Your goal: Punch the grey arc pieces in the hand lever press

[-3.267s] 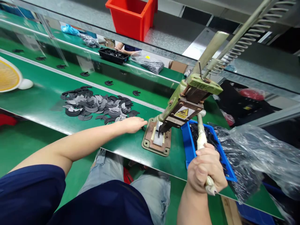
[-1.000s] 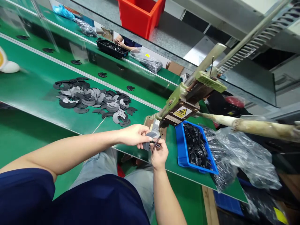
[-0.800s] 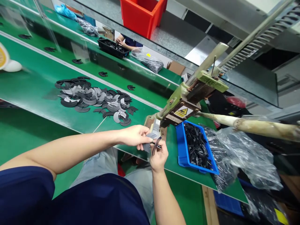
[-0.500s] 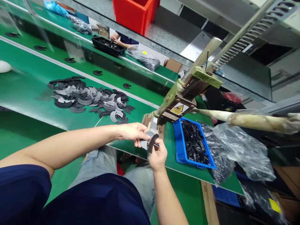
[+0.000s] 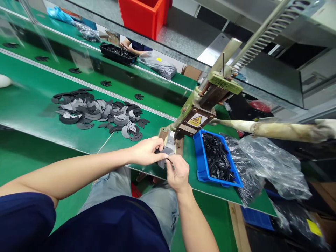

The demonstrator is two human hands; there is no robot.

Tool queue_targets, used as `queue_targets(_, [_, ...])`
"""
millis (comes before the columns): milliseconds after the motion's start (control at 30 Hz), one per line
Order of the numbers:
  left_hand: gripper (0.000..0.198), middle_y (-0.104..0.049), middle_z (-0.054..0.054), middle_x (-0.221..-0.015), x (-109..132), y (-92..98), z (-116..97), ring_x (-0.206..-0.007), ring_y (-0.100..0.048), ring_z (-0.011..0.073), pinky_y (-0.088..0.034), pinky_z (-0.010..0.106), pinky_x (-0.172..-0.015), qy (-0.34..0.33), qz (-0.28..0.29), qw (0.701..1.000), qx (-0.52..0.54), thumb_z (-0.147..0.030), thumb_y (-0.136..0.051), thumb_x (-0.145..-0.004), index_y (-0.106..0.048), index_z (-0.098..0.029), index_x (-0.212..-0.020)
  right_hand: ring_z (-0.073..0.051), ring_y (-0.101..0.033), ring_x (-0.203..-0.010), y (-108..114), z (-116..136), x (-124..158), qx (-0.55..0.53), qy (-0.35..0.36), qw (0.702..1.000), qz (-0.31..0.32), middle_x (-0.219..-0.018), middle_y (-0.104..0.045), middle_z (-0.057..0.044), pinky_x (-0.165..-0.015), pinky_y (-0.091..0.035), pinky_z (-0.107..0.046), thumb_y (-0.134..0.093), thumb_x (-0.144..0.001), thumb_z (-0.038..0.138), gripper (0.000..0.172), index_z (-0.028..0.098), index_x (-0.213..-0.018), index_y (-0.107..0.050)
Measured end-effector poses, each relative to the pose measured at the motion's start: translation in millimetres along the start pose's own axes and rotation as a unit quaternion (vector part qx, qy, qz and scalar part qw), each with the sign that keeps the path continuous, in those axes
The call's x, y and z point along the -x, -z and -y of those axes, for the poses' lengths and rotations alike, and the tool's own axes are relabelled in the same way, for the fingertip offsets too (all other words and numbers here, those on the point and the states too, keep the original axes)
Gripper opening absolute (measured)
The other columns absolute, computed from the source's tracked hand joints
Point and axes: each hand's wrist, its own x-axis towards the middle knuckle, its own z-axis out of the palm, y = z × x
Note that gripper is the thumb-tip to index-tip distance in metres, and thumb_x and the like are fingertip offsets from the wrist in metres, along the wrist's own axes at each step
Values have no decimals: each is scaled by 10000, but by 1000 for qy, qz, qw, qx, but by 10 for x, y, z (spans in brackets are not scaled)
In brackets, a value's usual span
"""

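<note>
My left hand [image 5: 147,151] and my right hand [image 5: 178,171] meet just in front of the green lever press [image 5: 195,113]. Both pinch a small grey crescent-shaped piece [image 5: 165,153] between their fingertips, held over the near edge of the green bench [image 5: 36,115]. The press's long taped handle [image 5: 275,128] sticks out to the right, raised and free of any hand. A pile of grey and black crescent pieces [image 5: 97,113] lies on the bench to the left of my left hand.
A blue tray [image 5: 202,168] of thin black parts sits right of the press, with a crumpled clear plastic bag [image 5: 267,168] beside it. A red bin [image 5: 143,15] stands on the shelf above. Across the belt another person's hands [image 5: 126,45] work at a black tray [image 5: 115,54].
My right hand has let go of the press handle, which swung up to the right. Both hands came together on the crescent piece, and the right fingers have now closed over it.
</note>
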Motion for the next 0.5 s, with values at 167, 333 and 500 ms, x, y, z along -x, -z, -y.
queue_targets(167, [468,-614,-20,-838,28,-86,145,-710,-584,136,-470,260,-638,78,88,961,252,-587,-738,-858,-557,-199,-1044,-204,-695,-910,13,23,29,3,8,1000,-13,-1016,-760,-71,-827,-575,-384,-628,-924,227,228,250,-1134,-712])
queue_targets(333, [425,-681,5,-811,40,43,382,-662,-664,166,-515,267,-592,89,137,956,244,-591,-696,-890,-618,-196,-1028,-236,-709,-1122,44,-48,182,7,-14,999,-34,-1211,-739,-100,-960,-612,-434,-635,-923,216,426,257,-1347,-622])
queue_targets(500, [223,-706,29,-781,-628,471,811,-733,-683,195,-502,272,-683,58,4,990,-129,-428,-670,-908,-705,-208,-894,-258,-702,-1154,127,-151,508,10,-76,995,-63,-1201,-719,-111,-978,-636,-481,-613,-934,222,404,261,-1336,-628])
